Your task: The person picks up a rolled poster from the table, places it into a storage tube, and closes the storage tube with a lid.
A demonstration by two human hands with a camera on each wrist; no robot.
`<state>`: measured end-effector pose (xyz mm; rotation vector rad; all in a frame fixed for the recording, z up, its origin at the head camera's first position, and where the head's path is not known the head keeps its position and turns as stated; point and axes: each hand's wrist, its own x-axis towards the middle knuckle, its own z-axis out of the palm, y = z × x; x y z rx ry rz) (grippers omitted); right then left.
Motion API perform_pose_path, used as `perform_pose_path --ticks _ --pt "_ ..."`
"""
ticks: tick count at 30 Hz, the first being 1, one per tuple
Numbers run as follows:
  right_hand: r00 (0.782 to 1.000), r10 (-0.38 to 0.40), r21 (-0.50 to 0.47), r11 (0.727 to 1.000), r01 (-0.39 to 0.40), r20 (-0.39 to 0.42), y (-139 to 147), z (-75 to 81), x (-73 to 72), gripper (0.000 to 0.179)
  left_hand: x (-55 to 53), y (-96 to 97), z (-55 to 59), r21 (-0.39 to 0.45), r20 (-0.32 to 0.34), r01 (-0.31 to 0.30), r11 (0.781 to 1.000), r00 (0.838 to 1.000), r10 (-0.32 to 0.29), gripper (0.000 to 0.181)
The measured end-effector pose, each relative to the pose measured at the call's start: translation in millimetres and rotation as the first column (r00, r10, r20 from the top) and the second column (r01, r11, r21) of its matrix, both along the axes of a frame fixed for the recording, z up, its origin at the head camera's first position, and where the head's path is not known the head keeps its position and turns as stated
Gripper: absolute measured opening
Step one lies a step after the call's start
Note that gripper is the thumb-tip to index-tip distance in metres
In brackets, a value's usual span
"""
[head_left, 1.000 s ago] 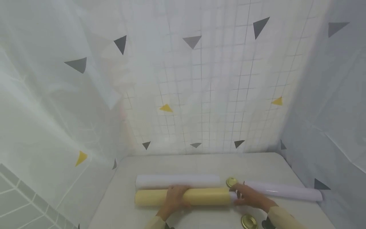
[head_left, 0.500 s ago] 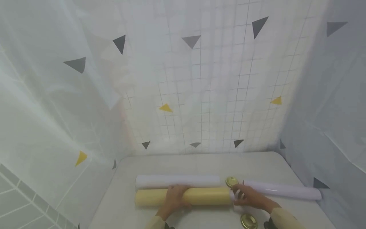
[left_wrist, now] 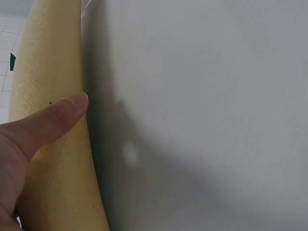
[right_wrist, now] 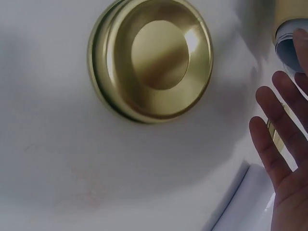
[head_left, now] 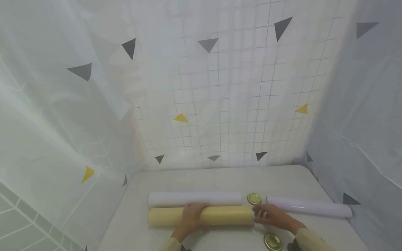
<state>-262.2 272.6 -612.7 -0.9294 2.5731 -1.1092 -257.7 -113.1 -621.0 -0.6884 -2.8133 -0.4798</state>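
A long yellow cardboard tube [head_left: 229, 215] lies crosswise on the white table. My left hand [head_left: 192, 218] grips it left of its middle, thumb [left_wrist: 67, 108] over the near side and fingers over the top. At the tube's right end is my right hand [head_left: 272, 214], its fingertips right by the opening. In the right wrist view that hand's fingers [right_wrist: 276, 108] are extended and spread. A rolled white sheet [right_wrist: 288, 50] sticks a little way out of the tube's mouth, beside those fingertips; the rest of it is hidden inside.
Behind the yellow tube lies a white roll [head_left: 194, 198]. Another glossy white roll [head_left: 309, 206] extends to the right. One gold round lid [head_left: 254, 198] lies behind my right hand, another gold lid [head_left: 273, 241] in front. Patterned sheeting [head_left: 220, 104] walls the table's back and sides.
The white roll at the tube's right end has gone further in, so less of it sticks out. My right hand has shifted slightly left with it; the left hand keeps its grip.
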Motion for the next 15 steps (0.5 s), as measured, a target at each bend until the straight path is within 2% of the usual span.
perform_pose_path --ticks 4,10,15 --pt "1.000 -0.005 0.008 1.000 0.005 -0.001 -8 2.0 -1.4 0.028 0.1 0.5 1.1 0.008 0.008 -0.006 1.000 1.000 0.006 0.079" --pt "0.989 0.029 -0.003 1.000 -0.030 -0.143 -20 -3.1 -5.0 0.010 -0.3 0.8 1.3 -0.004 -0.013 -0.007 1.000 1.000 0.007 0.078" --pt "0.987 0.034 -0.008 0.999 -0.035 -0.160 -21 -8.6 -7.7 0.008 -1.9 1.0 -2.2 -0.020 -0.034 -0.009 1.000 0.999 0.009 0.080"
